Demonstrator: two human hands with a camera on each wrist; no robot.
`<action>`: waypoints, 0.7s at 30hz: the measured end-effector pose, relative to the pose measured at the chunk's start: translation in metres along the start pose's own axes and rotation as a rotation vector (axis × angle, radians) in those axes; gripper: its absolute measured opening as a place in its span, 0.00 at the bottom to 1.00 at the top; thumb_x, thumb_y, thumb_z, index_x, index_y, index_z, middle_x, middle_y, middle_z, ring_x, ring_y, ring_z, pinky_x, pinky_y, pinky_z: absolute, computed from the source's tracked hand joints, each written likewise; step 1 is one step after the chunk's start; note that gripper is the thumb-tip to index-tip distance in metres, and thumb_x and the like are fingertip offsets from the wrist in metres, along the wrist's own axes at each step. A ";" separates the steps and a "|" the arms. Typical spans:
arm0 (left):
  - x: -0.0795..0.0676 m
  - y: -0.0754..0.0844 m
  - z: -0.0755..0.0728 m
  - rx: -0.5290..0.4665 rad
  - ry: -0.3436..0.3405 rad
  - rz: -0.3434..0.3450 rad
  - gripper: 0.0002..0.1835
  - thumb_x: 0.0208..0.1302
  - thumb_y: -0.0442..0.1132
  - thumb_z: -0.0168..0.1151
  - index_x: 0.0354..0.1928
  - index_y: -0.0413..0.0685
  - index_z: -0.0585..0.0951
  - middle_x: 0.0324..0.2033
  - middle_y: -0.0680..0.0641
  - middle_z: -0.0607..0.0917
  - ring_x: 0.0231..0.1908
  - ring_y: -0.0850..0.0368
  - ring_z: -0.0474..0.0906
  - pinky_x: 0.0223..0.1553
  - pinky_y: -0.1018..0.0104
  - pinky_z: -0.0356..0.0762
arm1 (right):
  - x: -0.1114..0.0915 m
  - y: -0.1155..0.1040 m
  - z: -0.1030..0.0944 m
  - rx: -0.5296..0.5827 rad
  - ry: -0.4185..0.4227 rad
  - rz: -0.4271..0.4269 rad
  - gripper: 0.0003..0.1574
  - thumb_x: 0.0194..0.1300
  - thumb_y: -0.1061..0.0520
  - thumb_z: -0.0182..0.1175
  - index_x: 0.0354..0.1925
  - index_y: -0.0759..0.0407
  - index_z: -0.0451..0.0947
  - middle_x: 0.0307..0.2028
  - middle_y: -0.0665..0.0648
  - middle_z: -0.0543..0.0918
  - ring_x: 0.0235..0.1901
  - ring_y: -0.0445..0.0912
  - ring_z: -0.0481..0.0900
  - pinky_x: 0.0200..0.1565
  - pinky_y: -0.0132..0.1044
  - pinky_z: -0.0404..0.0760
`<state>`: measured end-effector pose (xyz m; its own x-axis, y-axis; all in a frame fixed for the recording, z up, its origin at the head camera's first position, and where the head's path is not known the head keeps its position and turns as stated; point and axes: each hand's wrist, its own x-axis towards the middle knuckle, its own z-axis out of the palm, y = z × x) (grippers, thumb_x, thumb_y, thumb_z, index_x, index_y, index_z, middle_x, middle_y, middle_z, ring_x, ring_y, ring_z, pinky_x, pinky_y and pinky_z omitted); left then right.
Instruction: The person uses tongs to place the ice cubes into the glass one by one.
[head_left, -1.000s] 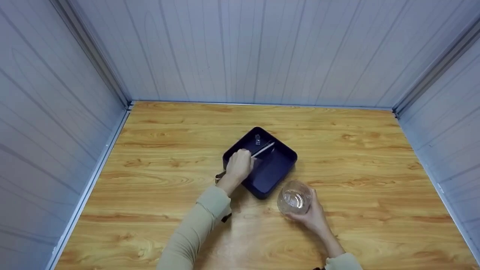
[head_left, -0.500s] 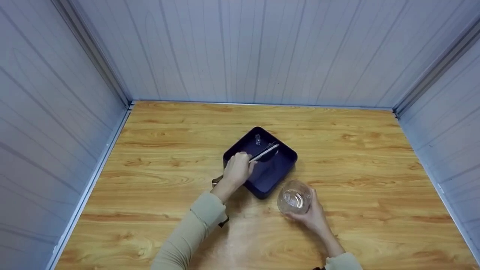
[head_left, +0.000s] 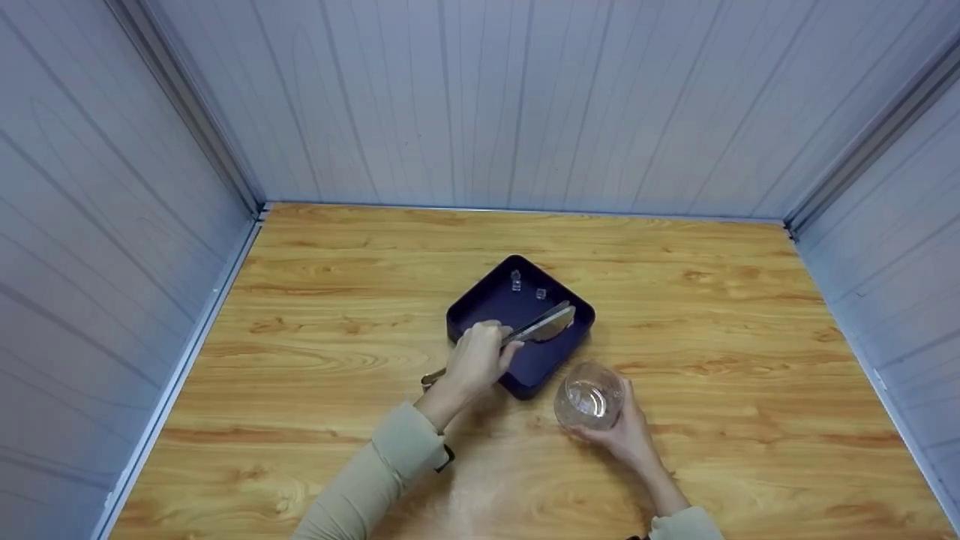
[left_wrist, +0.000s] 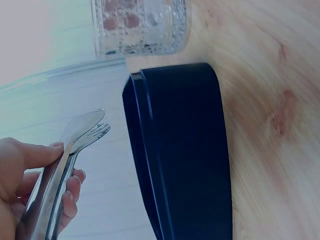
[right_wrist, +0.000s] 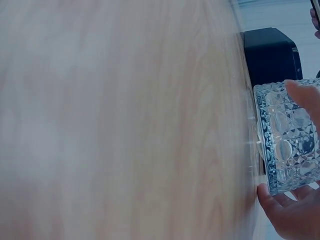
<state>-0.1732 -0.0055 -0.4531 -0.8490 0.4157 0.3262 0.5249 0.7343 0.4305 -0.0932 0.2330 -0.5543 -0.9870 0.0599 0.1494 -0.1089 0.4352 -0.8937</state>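
My left hand (head_left: 480, 352) holds metal tongs (head_left: 546, 324), pinched nearly together, above the dark blue tray (head_left: 536, 364). In the left wrist view the tongs (left_wrist: 75, 145) show one flat tip and one forked tip, with thumb and fingers on opposite arms. Whether a cube sits between the tips I cannot tell. Small clear cubes, one of them a lone cube (head_left: 541, 293), lie toward the tray's far corner. Beside the tray's near right side, my right hand (head_left: 622, 427) grips a clear cut-glass tumbler (head_left: 589, 395) around its side. The tumbler's pattern (right_wrist: 287, 135) shows in the right wrist view.
The tray and tumbler stand on a wood-grain table (head_left: 337, 300). Pale panels enclose it at the back (head_left: 480, 105), left and right. The tray's raised wall (left_wrist: 185, 150) stands between the tongs and the tabletop in the left wrist view.
The left hand has drawn back slightly toward the person, and the tongs' tips have shifted right and nearer over the tray. A lone cube now shows uncovered. The right hand and tumbler stay put.
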 end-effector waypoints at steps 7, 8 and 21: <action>-0.012 0.006 -0.003 -0.029 0.006 0.036 0.08 0.56 0.41 0.61 0.26 0.44 0.81 0.18 0.52 0.74 0.19 0.61 0.73 0.19 0.70 0.71 | 0.000 0.001 0.000 -0.009 -0.002 -0.008 0.60 0.26 0.57 0.77 0.58 0.61 0.57 0.54 0.65 0.68 0.54 0.57 0.64 0.55 0.52 0.59; -0.014 0.006 -0.003 -0.033 0.003 0.039 0.08 0.56 0.41 0.60 0.26 0.45 0.81 0.18 0.53 0.73 0.18 0.62 0.72 0.18 0.70 0.70 | 0.000 0.001 0.000 -0.009 0.000 -0.005 0.60 0.26 0.57 0.77 0.58 0.61 0.56 0.54 0.66 0.68 0.54 0.58 0.65 0.55 0.52 0.59; -0.031 0.018 -0.009 -0.101 -0.027 0.133 0.07 0.56 0.39 0.61 0.23 0.45 0.79 0.17 0.53 0.71 0.18 0.64 0.69 0.18 0.73 0.67 | -0.004 -0.024 -0.002 -0.056 -0.007 -0.001 0.58 0.30 0.62 0.75 0.58 0.67 0.55 0.51 0.71 0.69 0.52 0.63 0.67 0.53 0.54 0.61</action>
<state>-0.1372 -0.0105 -0.4476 -0.7722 0.5212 0.3634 0.6350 0.6148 0.4678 -0.0861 0.2241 -0.5330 -0.9876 0.0536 0.1473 -0.1033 0.4845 -0.8687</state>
